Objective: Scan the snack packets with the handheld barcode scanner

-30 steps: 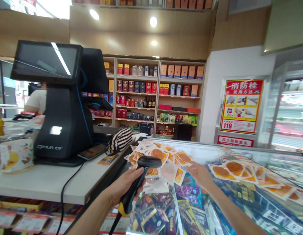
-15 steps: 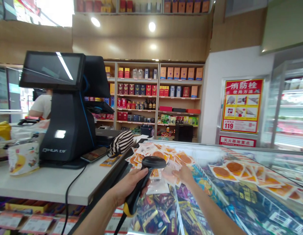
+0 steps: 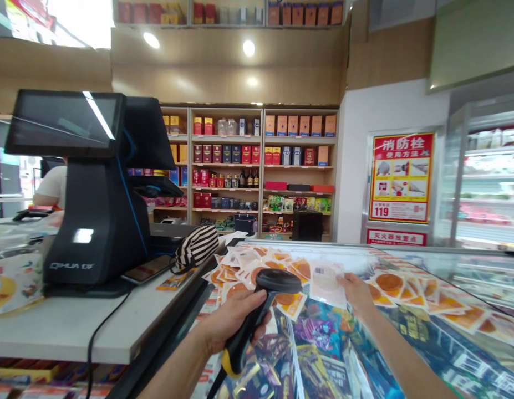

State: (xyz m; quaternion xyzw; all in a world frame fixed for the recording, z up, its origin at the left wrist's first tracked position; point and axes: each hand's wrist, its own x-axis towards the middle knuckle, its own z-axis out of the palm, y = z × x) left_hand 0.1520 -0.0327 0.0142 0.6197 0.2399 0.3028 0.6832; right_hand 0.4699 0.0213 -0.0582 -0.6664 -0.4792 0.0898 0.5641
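My left hand (image 3: 229,321) grips a black barcode scanner (image 3: 263,302) with a yellow base, its head turned toward the right. My right hand (image 3: 359,293) holds up one flat snack packet (image 3: 326,284), pale side with a printed code facing me, just right of the scanner head. Both hands hover over the glass lid of a chest freezer (image 3: 406,343). A heap of orange-and-white packets (image 3: 248,266) lies on the glass behind the scanner.
A black cash register with a tilted screen (image 3: 90,188) stands on the white counter (image 3: 65,327) at left, with a phone (image 3: 144,271) and a striped pouch (image 3: 196,246) beside it. More packets (image 3: 431,296) lie at right. A person stands far left behind the register. Shelves line the back wall.
My right hand lifted one packet off the heap and turned it up beside the scanner. The scanner shifted a little to the right. The view swung slightly right.
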